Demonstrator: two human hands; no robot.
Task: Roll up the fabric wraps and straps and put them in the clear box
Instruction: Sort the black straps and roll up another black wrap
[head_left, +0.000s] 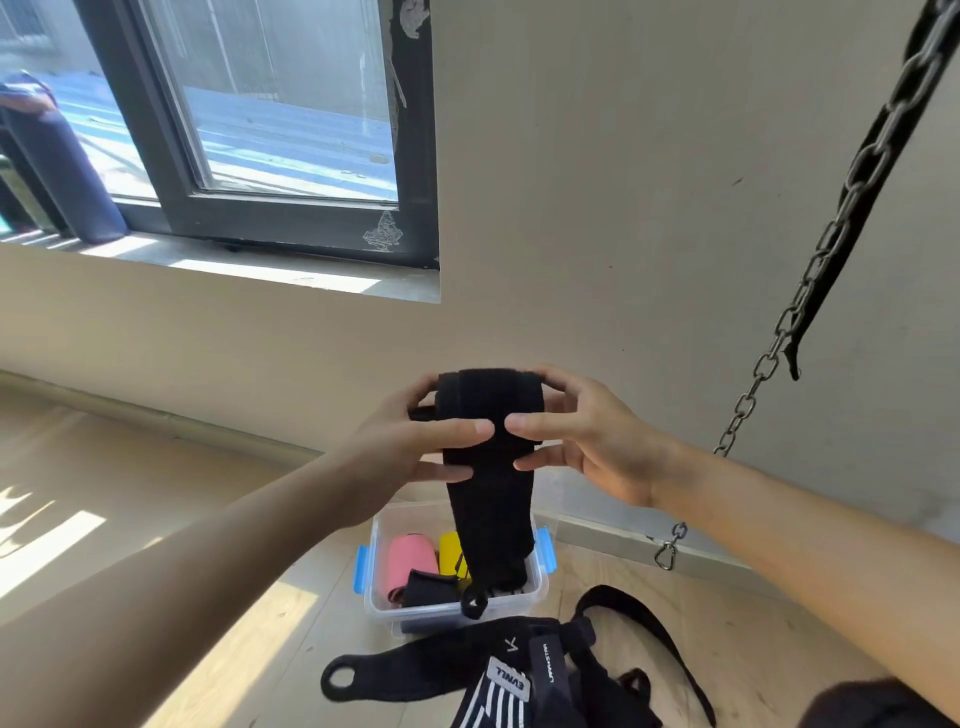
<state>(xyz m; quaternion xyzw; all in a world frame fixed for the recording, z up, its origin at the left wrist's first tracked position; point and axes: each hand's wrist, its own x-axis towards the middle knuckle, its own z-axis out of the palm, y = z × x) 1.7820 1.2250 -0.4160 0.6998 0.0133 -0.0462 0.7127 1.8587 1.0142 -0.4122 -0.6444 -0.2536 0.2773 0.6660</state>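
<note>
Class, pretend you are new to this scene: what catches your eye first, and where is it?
Centre frame, the left hand and right hand hold a half-rolled black wrap, its tail hanging over the clear box below. A pink roll and yellow roll lie inside it; a chain hangs at right.

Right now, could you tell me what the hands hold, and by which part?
The left hand and right hand grip the black wrap by its rolled upper end.
</note>
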